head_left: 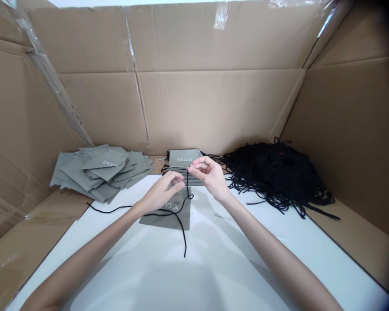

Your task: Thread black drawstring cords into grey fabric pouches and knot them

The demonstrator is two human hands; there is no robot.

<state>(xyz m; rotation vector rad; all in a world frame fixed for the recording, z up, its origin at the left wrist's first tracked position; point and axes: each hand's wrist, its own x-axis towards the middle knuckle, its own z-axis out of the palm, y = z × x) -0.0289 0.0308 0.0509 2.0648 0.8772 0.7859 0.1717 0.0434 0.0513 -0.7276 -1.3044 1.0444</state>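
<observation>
Pinched between the thumb and fingertips of my right hand (209, 175) is a black cord (183, 226), held up near the middle of the table. From there it drops to a small loop or knot, and its two tails spread out, one to the left under my left forearm and one toward me. Just left of the cord, my left hand (168, 188) hovers with curled fingers and the thumb apart, and I see nothing in it. Beneath the hands lies a flat grey pouch (165, 220) with light lettering, partly covered by the cord and my left hand.
Loose grey pouches (100, 168) are heaped at the back left. A neat stack of grey pouches (184, 157) stands behind my hands. At the back right is a large pile of black cords (275, 172). Cardboard walls (214, 103) enclose the white table (188, 280).
</observation>
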